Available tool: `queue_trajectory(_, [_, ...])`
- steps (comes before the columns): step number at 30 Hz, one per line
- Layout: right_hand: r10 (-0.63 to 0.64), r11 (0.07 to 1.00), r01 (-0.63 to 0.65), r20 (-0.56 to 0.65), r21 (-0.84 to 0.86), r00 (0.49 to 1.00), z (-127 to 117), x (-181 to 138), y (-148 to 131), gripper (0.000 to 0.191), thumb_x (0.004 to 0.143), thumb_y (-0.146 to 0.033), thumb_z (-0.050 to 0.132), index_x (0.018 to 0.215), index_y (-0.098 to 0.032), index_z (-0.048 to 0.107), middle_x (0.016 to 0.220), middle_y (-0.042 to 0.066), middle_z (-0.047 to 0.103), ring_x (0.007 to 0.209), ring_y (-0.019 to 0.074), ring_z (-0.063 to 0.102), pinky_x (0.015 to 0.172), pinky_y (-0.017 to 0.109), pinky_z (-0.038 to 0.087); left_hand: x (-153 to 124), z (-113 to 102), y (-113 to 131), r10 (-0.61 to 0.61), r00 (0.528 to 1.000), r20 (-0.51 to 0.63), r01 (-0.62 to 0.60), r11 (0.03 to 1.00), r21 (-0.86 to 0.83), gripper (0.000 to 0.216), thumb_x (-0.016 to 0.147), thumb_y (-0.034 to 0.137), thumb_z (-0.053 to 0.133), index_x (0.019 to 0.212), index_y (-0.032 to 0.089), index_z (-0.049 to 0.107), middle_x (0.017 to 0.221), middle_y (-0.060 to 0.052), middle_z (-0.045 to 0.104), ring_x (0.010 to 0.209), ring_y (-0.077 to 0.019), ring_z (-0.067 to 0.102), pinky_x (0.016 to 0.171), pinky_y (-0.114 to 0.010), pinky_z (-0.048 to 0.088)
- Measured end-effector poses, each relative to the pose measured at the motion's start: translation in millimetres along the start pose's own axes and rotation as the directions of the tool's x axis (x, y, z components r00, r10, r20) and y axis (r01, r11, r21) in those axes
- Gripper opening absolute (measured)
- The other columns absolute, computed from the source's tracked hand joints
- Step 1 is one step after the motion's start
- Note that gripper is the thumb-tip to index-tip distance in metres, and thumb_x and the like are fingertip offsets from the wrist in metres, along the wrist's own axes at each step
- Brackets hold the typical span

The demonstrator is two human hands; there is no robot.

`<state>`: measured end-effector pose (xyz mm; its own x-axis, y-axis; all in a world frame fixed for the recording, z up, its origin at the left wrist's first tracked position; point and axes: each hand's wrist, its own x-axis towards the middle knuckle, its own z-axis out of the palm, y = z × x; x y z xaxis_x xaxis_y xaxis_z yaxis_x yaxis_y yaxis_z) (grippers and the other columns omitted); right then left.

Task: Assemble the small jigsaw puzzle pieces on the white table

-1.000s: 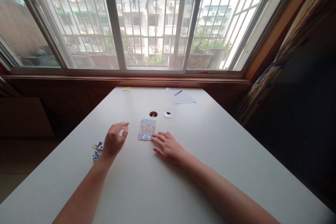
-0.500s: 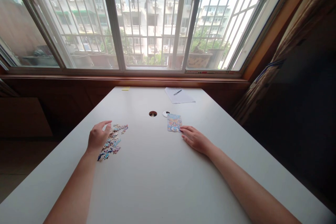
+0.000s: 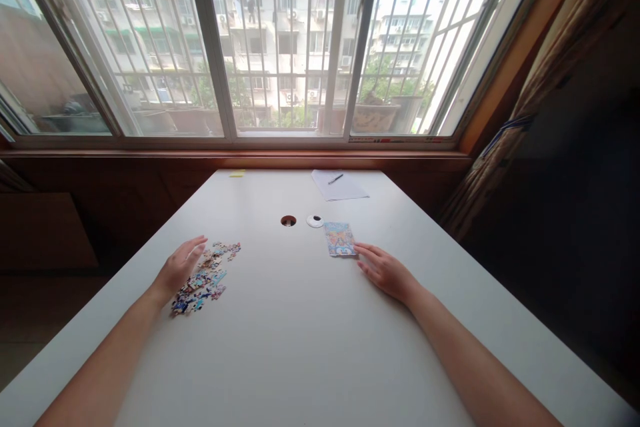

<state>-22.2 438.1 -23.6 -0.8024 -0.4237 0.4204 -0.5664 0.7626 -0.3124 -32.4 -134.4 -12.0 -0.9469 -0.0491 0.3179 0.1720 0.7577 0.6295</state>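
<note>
My left hand (image 3: 176,270) hovers along the left side of a spread of small colourful jigsaw pieces (image 3: 205,285), fingers slightly bent and apart, with nothing seen in them. It hides some of the pieces at that edge. On the right, a small printed picture card (image 3: 340,239) in blue and orange lies on the white table (image 3: 295,347). The fingertips of my right hand (image 3: 384,269) touch the card's right edge. Its fingers are stretched out and the thumb is apart from the card.
Beyond the card are a round white cap (image 3: 315,221) and a cable hole (image 3: 289,221). Farther back lie a paper sheet (image 3: 345,190) with a pen (image 3: 335,179) and a yellow slip (image 3: 237,174). A barred window stands behind the table, a curtain (image 3: 505,127) at right.
My right hand has slid the card a little to the right, away from the white cap, and turned it slightly. My left hand has shifted left, uncovering more jigsaw pieces.
</note>
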Motion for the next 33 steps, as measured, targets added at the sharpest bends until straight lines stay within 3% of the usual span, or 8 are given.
queue_trajectory(6, [0.131,0.988,-0.117,-0.138,0.104,0.982,-6,-4,8,0.041,0.103,-0.042,0.04,0.137,-0.027,0.057,0.14,0.006,0.059,0.13,0.0275,0.055,0.112,0.049,0.046,-7,0,-14,0.019,0.996,0.089,-0.005,0.987,-0.16,0.063,0.097,0.065,0.039,0.139,0.021,0.056,0.15,-0.007,0.05,0.143,-0.0292,0.04,0.123,-0.047,0.023])
queue_trajectory(11, [0.28,0.948,-0.211,-0.307,0.238,0.91,-10,-9,19,0.043,0.104,-0.046,0.034,0.124,-0.024,0.065,0.129,0.007,0.066,0.124,0.0269,0.059,0.111,0.048,0.044,-6,1,-10,-0.003,0.996,0.094,0.03,0.956,-0.293,0.065,0.093,0.067,0.047,0.134,0.019,0.061,0.148,-0.01,0.051,0.144,-0.0315,0.037,0.125,-0.049,0.019])
queue_trajectory(16, [0.348,0.917,-0.243,-0.336,0.317,0.875,-10,-10,23,0.045,0.104,-0.049,0.034,0.118,-0.023,0.068,0.123,0.007,0.069,0.12,0.0272,0.061,0.109,0.048,0.044,-9,-4,-7,-0.117,0.992,0.035,0.105,0.672,-0.733,0.061,0.095,0.062,0.046,0.131,0.016,0.062,0.148,-0.012,0.052,0.145,-0.0288,0.038,0.125,-0.049,0.022])
queue_trajectory(20, [0.346,0.915,-0.237,-0.332,0.327,0.878,-9,-11,22,0.045,0.103,-0.049,0.034,0.117,-0.023,0.069,0.122,0.007,0.07,0.119,0.027,0.062,0.109,0.048,0.044,-7,-11,-15,-0.233,0.97,-0.065,0.061,0.495,-0.867,0.057,0.097,0.059,0.042,0.125,0.015,0.064,0.143,-0.013,0.057,0.139,-0.0273,0.046,0.122,-0.049,0.029])
queue_trajectory(23, [0.353,0.911,-0.239,-0.338,0.337,0.872,-10,-11,21,0.045,0.104,-0.049,0.035,0.117,-0.023,0.069,0.122,0.007,0.07,0.119,0.0268,0.062,0.108,0.047,0.045,-4,-12,-25,-0.303,0.945,-0.123,0.085,0.589,-0.804,0.053,0.097,0.055,0.042,0.124,0.015,0.065,0.141,-0.014,0.058,0.139,-0.0265,0.046,0.122,-0.048,0.029])
queue_trajectory(26, [0.357,0.91,-0.242,-0.34,0.338,0.87,-10,-11,20,0.045,0.104,-0.049,0.034,0.117,-0.023,0.069,0.121,0.007,0.071,0.118,0.0269,0.062,0.108,0.047,0.045,-1,-7,-30,-0.217,0.97,-0.111,0.105,0.783,-0.613,0.054,0.094,0.056,0.047,0.128,0.017,0.063,0.145,-0.011,0.055,0.143,-0.027,0.04,0.123,-0.047,0.026])
queue_trajectory(29, [0.356,0.91,-0.24,-0.341,0.338,0.87,-11,-10,20,0.046,0.103,-0.05,0.034,0.116,-0.022,0.069,0.119,0.008,0.071,0.117,0.0272,0.063,0.107,0.047,0.046,1,-1,-29,-0.011,1.0,0.024,0.016,0.972,-0.235,0.063,0.094,0.063,0.044,0.137,0.019,0.059,0.15,-0.009,0.05,0.145,-0.0288,0.038,0.125,-0.046,0.022])
queue_trajectory(33, [0.356,0.909,-0.236,-0.345,0.344,0.868,-10,-10,20,0.046,0.103,-0.05,0.035,0.115,-0.022,0.069,0.116,0.008,0.072,0.112,0.0269,0.065,0.104,0.046,0.047,3,5,-25,0.1,0.962,0.255,-0.113,0.993,0.036,0.068,0.096,0.066,0.037,0.146,0.022,0.05,0.157,-0.006,0.04,0.148,-0.0294,0.03,0.125,-0.048,0.019])
